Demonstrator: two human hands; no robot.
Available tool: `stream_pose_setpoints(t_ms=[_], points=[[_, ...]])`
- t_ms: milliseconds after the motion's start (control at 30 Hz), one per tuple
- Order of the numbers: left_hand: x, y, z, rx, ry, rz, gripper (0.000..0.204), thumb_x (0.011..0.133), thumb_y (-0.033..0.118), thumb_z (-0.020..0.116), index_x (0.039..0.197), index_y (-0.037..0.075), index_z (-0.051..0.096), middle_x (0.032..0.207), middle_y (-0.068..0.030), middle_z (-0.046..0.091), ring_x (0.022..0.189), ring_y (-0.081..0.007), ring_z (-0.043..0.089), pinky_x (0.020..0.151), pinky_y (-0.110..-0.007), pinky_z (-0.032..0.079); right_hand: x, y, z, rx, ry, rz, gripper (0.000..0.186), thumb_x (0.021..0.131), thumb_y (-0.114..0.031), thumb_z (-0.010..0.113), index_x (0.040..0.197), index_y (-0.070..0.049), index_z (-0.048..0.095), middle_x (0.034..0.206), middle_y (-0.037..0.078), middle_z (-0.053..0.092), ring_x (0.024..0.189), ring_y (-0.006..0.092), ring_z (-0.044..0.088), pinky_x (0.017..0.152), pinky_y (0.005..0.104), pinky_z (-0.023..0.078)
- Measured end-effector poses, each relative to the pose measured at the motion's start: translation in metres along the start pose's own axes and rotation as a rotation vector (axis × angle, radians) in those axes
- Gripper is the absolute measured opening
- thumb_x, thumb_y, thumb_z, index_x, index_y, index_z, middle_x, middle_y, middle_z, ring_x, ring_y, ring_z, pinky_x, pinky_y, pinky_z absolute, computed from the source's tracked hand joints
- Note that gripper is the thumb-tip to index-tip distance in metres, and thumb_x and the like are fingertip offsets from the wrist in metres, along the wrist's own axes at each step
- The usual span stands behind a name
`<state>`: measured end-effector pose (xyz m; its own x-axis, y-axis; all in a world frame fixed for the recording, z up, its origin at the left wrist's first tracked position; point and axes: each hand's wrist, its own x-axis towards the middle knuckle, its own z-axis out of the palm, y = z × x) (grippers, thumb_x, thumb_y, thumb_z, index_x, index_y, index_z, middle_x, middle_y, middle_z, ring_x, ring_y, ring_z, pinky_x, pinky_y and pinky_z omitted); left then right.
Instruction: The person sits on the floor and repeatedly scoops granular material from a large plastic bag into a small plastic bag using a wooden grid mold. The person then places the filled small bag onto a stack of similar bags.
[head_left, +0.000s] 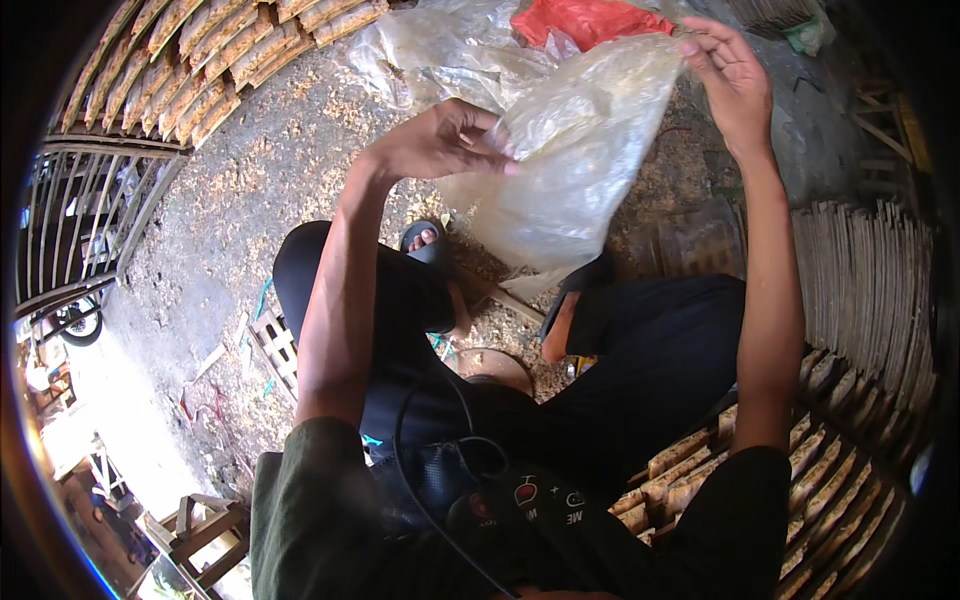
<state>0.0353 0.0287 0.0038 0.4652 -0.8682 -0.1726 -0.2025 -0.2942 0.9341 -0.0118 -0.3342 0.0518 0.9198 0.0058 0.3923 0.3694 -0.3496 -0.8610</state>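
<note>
A clear plastic bag or sheet (575,170), crinkled and cloudy, hangs between my two hands in front of my knees. My right hand (735,90) is raised and pinches its upper right corner between thumb and fingers. Bent at the wrist, my left hand (440,140) grips the left edge of the plastic with thumb and fingers closed. The lower part of the plastic droops towards my right foot. Beyond it, more crumpled clear plastic (420,60) lies on the ground, along with a red plastic bag (590,20).
Stacked trays or racks with brownish slabs (215,60) rise at the far left; similar ones (800,470) stand near right. Thin grey sheets (865,290) are stacked at the right. Crumbs litter the concrete floor (230,220). A cable (405,430) hangs across my lap.
</note>
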Motion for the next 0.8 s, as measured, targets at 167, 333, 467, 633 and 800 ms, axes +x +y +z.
stream_pose_setpoints(t_ms=[167, 333, 467, 633, 800], points=[[0.001, -0.003, -0.012, -0.219, 0.058, 0.119, 0.021, 0.090, 0.013, 0.078, 0.106, 0.007, 0.066, 0.079, 0.0033, 0.063, 0.076, -0.0075, 0.060, 0.071, -0.025, 0.048, 0.005, 0.018, -0.031, 0.099, 0.262, 0.025, 0.032, 0.100, -0.015, 0.066, 0.129, -0.004, 0.061, 0.114, 0.003, 0.067, 0.103, 0.0095, 0.062, 0.092, 0.0260, 0.048], [-0.001, 0.011, -0.013, -0.349, 0.168, 0.098, 0.026, 0.094, 0.009, 0.072, 0.119, 0.005, 0.064, 0.095, -0.0032, 0.074, 0.091, -0.0087, 0.069, 0.081, -0.023, 0.053, 0.001, 0.034, -0.050, 0.132, 0.379, 0.120, 0.031, 0.100, -0.020, 0.067, 0.126, -0.005, 0.063, 0.119, 0.003, 0.067, 0.105, 0.0101, 0.062, 0.092, 0.0292, 0.048], [-0.004, 0.018, -0.017, -0.614, 0.275, 0.155, 0.036, 0.100, 0.017, 0.064, 0.133, 0.002, 0.060, 0.118, -0.0149, 0.071, 0.109, -0.0178, 0.070, 0.097, -0.031, 0.057, -0.001, 0.035, -0.052, 0.081, 0.461, 0.174, 0.032, 0.099, -0.024, 0.069, 0.124, -0.005, 0.063, 0.121, 0.002, 0.067, 0.107, 0.0103, 0.061, 0.091, 0.0309, 0.047], [-0.005, 0.019, -0.019, -0.835, 0.306, 0.205, 0.056, 0.102, 0.032, 0.060, 0.147, 0.003, 0.044, 0.138, -0.0181, 0.058, 0.118, -0.0291, 0.064, 0.103, -0.043, 0.056, -0.001, 0.036, -0.052, 0.112, 0.556, 0.236, 0.033, 0.098, -0.026, 0.070, 0.123, -0.006, 0.064, 0.123, 0.004, 0.067, 0.110, 0.0116, 0.061, 0.094, 0.0338, 0.047], [-0.002, 0.024, -0.012, -0.986, 0.408, 0.274, 0.053, 0.102, 0.024, 0.060, 0.146, -0.002, 0.044, 0.136, -0.0189, 0.061, 0.120, -0.0311, 0.064, 0.106, -0.049, 0.052, -0.001, 0.040, -0.052, 0.201, 0.594, 0.286, 0.034, 0.097, -0.027, 0.072, 0.121, -0.005, 0.063, 0.117, 0.003, 0.067, 0.108, 0.0127, 0.060, 0.097, 0.0368, 0.047]])
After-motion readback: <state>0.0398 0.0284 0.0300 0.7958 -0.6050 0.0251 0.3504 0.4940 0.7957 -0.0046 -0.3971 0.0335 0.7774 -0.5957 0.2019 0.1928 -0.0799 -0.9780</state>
